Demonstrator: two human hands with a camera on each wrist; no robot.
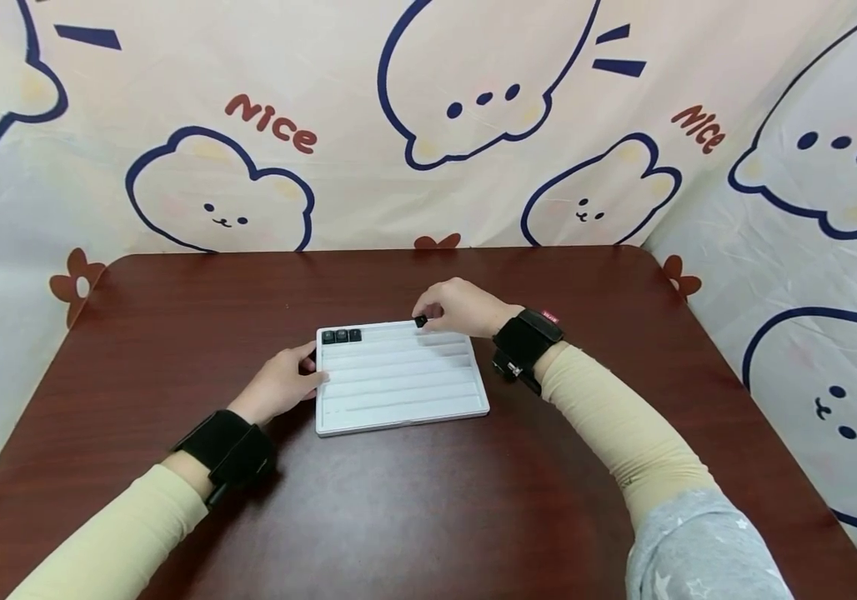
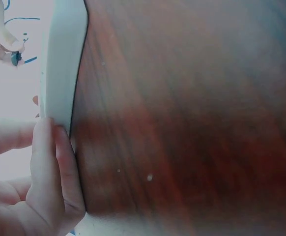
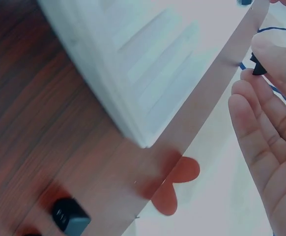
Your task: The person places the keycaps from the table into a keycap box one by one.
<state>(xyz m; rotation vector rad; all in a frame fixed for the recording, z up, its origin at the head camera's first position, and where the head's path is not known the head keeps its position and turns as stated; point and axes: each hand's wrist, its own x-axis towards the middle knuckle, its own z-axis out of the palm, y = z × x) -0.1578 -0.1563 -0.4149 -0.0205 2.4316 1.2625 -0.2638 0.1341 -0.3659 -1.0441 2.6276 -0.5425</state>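
Observation:
A white ridged tray (image 1: 402, 392) lies on the table, with three black keycaps (image 1: 342, 336) side by side at the left end of its top row. My left hand (image 1: 282, 383) grips the tray's left edge, thumb over the rim and fingers against the side wall. Above the tray's far edge, toward its right end, my right hand (image 1: 466, 308) pinches another black keycap (image 3: 258, 65) between thumb and fingertip. The right wrist view shows a loose black keycap (image 3: 71, 216) on the table beyond the tray, hidden from the head view.
The brown wooden table (image 1: 458, 517) extends around the tray on all sides. A white cloth printed with cartoon bears (image 1: 222, 196) hangs along its back and right edges. Part of another dark piece (image 3: 32, 234) shows at the bottom of the right wrist view.

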